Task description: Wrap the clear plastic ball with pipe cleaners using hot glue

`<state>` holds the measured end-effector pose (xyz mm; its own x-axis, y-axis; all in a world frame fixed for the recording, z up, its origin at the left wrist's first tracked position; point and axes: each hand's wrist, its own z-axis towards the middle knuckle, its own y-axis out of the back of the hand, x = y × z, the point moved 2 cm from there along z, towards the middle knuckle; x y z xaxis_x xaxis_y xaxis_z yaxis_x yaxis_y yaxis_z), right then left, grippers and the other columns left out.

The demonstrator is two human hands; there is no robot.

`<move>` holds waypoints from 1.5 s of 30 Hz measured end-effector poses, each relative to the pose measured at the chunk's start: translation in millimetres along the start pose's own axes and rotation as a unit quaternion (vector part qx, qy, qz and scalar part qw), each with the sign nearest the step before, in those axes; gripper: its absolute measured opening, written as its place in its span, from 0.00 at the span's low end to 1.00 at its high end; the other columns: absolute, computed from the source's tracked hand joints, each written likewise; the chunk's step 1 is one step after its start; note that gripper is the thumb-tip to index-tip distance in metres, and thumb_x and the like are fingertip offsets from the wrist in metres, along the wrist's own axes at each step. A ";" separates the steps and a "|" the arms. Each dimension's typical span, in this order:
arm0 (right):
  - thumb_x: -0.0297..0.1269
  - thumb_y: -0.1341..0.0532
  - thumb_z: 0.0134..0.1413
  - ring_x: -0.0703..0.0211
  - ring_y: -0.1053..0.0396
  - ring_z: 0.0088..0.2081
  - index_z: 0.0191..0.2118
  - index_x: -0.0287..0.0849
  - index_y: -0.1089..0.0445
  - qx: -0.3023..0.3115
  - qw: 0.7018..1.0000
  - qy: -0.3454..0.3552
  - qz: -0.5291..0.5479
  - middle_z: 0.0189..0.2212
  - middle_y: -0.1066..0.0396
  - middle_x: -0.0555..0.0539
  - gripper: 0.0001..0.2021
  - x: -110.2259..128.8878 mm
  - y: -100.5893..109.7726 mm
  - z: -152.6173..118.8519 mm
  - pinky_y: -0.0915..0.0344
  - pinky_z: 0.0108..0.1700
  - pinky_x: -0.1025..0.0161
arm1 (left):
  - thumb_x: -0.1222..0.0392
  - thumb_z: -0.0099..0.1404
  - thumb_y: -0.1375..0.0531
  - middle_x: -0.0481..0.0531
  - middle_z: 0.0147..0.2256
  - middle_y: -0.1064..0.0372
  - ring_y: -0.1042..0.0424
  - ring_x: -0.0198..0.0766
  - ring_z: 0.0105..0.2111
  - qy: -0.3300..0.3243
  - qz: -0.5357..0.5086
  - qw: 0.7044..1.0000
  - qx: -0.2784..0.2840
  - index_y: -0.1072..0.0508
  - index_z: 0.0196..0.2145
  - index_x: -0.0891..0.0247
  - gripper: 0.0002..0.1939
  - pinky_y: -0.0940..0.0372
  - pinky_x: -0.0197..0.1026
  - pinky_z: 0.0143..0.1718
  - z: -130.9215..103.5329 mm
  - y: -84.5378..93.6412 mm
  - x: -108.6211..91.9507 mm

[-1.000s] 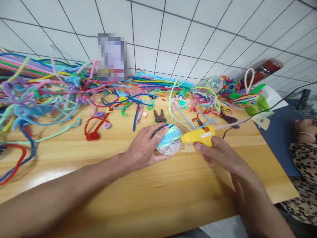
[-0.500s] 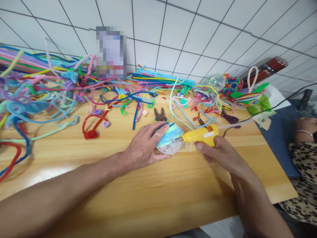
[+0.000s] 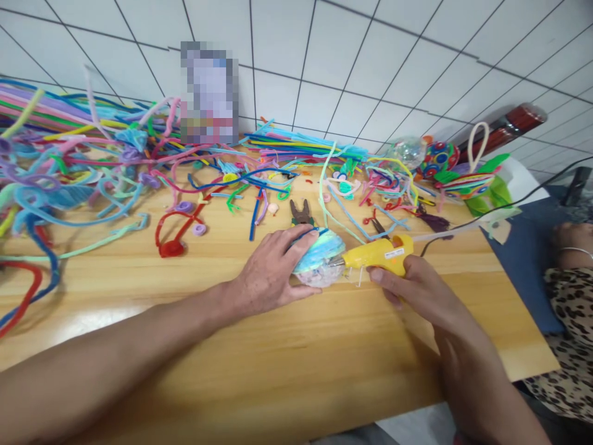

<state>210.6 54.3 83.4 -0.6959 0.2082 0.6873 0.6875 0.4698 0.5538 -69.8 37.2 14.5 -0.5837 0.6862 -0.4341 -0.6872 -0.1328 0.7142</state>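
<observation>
My left hand [image 3: 273,269] grips a round ball [image 3: 320,258] from its left side, thumb below and fingers on top. Blue and pale green strands cover the ball's upper part, and its lower part looks clear. In my right hand [image 3: 412,281] is a yellow glue gun [image 3: 377,254], held by its handle. The gun's metal nozzle meets the right side of the ball. Just behind the ball, pliers [image 3: 301,212] lie with their jaws apart on the wooden table [image 3: 259,358].
Colourful pipe cleaners [image 3: 69,167] are heaped at the back left, with more [image 3: 306,148] along the wall. Decorated balls [image 3: 438,159] stand at the back right. A black cord [image 3: 504,207] runs rightward. A person's patterned sleeve [image 3: 572,303] shows at the right edge.
The view has shifted slightly. Both hands keep their holds, and the glue gun's nozzle remains at the ball's right side.
</observation>
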 end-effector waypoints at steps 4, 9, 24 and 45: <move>0.74 0.38 0.52 0.62 0.43 0.20 0.15 0.47 0.40 -0.014 1.000 0.015 -0.009 0.13 0.40 0.49 0.35 1.3 -1.6 2.1 0.45 0.25 0.59 | 0.43 0.63 0.27 0.71 0.66 0.35 0.30 0.62 0.64 -0.004 -0.002 1.000 -0.006 0.51 0.75 0.59 0.55 0.29 0.63 0.63 0.0 -0.7 0.5; 0.76 0.38 0.50 0.62 0.44 0.19 0.15 0.47 0.40 -0.016 1.000 0.013 -0.015 0.13 0.40 0.50 0.36 4.6 0.1 1.2 0.46 0.24 0.60 | 0.43 0.62 0.27 0.70 0.67 0.35 0.30 0.61 0.65 0.006 -0.011 1.000 -0.005 0.51 0.75 0.56 0.54 0.31 0.63 0.64 -0.8 -1.8 1.5; 0.73 0.38 0.52 0.62 0.44 0.19 0.14 0.48 0.40 -0.028 0.999 0.019 -0.024 0.13 0.41 0.49 0.35 6.4 -0.2 0.2 0.45 0.25 0.59 | 0.42 0.62 0.26 0.70 0.67 0.36 0.30 0.61 0.66 0.010 -0.013 1.000 -0.004 0.50 0.75 0.57 0.54 0.30 0.63 0.64 -1.0 -2.8 2.6; 0.76 0.35 0.48 0.64 0.45 0.20 0.19 0.47 0.38 -0.017 0.999 0.031 0.041 0.14 0.41 0.52 0.34 0.1 1.8 7.1 0.46 0.25 0.61 | 0.42 0.62 0.26 0.73 0.65 0.35 0.29 0.62 0.64 -0.006 0.003 1.000 -0.015 0.49 0.73 0.61 0.54 0.29 0.62 0.62 -0.1 -2.5 1.6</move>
<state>210.3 61.2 81.1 -0.6242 0.1912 0.7575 0.7484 0.4245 0.5096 -69.1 38.5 12.0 -0.5822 0.6945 -0.4228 -0.6964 -0.1576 0.7001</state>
